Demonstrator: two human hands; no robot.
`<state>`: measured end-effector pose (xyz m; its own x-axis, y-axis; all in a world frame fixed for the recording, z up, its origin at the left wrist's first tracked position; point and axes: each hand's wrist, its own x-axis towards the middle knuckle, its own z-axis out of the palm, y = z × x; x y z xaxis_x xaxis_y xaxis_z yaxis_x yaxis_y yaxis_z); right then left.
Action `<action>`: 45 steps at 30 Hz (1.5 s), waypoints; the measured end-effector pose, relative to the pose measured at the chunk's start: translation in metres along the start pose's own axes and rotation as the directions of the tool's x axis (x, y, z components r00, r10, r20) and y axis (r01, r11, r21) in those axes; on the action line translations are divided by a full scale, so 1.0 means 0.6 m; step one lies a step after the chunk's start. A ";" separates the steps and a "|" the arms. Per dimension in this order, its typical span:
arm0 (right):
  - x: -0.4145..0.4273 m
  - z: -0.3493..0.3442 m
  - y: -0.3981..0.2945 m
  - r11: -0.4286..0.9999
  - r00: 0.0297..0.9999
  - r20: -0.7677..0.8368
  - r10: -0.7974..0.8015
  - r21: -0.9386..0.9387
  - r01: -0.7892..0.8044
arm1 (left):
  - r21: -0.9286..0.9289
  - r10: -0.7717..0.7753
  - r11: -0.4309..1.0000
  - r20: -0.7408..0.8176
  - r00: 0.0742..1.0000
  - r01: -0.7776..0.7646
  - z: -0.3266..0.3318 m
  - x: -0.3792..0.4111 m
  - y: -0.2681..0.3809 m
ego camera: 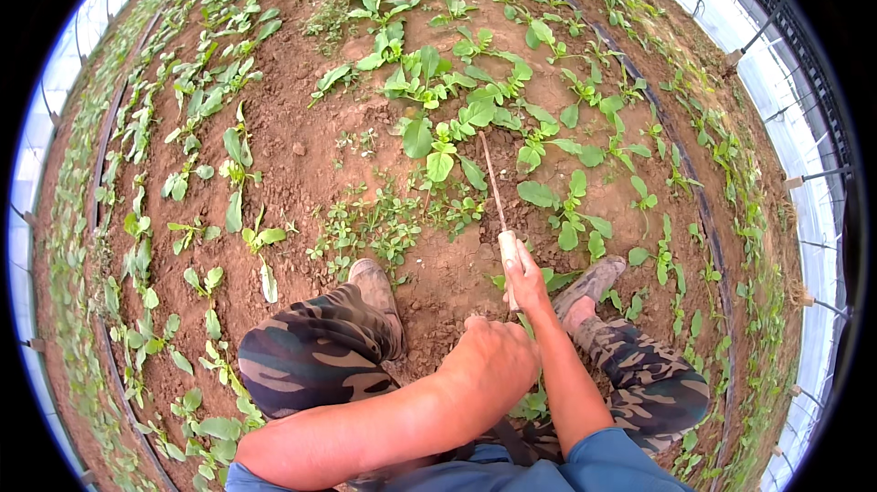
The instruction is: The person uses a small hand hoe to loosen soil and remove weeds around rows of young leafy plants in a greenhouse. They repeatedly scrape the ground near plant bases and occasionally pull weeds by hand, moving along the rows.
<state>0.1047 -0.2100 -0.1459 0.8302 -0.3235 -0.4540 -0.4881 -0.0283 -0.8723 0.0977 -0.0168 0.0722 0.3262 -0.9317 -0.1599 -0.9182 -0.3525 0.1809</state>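
My right hand (527,283) grips the pale wooden handle of a hand weeding tool (495,183). Its thin, rusty metal shank runs forward along a patch of loosened dark soil, and its far end is hidden at leafy seedlings (449,136). Closer to my body, my left hand (497,351) crosses in front with its back towards me and its fingers curled. Its palm is hidden, so whether anything is in it cannot be seen. To the right of the shank grows a broad-leaved seedling (570,211). Low clover-like weeds (373,225) spread to the left.
My shoes (375,286) stand on the soil on either side of the hands. A black drip line (675,136) runs along the right, and another drip line (106,163) along the left. Further rows of seedlings (233,163) grow leftward. Plastic greenhouse walls (788,115) border the bed.
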 end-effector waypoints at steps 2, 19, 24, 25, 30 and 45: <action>-0.016 0.021 0.016 0.999 1.000 0.008 -0.017 0.034 0.016 | -0.055 -0.012 0.998 0.006 1.000 0.013 0.010 -0.003 -0.001; -0.047 0.044 0.113 0.916 0.937 0.086 -0.339 -0.199 0.349 | 0.081 0.000 0.997 -0.027 1.000 0.002 0.019 -0.012 0.008; -0.076 0.063 0.080 0.967 0.977 0.102 -0.189 -0.153 0.203 | 0.043 0.038 0.998 0.047 0.998 -0.040 0.011 -0.018 0.006; -0.079 0.059 0.108 0.950 0.962 0.091 -0.257 -0.159 0.269 | 0.032 0.040 0.999 0.007 0.999 -0.040 0.017 -0.015 0.007; -0.093 0.029 0.159 0.996 0.983 0.162 -0.081 0.044 0.075 | 0.051 -0.014 0.999 0.016 1.000 0.013 0.029 -0.015 0.005; -0.296 0.007 0.087 0.967 0.928 0.299 0.223 -0.190 -0.171 | 0.020 0.030 0.999 0.004 1.000 -0.030 0.052 -0.039 0.006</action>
<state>-0.0671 -0.1497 -0.1115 0.7420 -0.0239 -0.6700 -0.6650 -0.1522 -0.7311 0.0796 0.0063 0.0465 0.2981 -0.9414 -0.1580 -0.9317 -0.3229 0.1661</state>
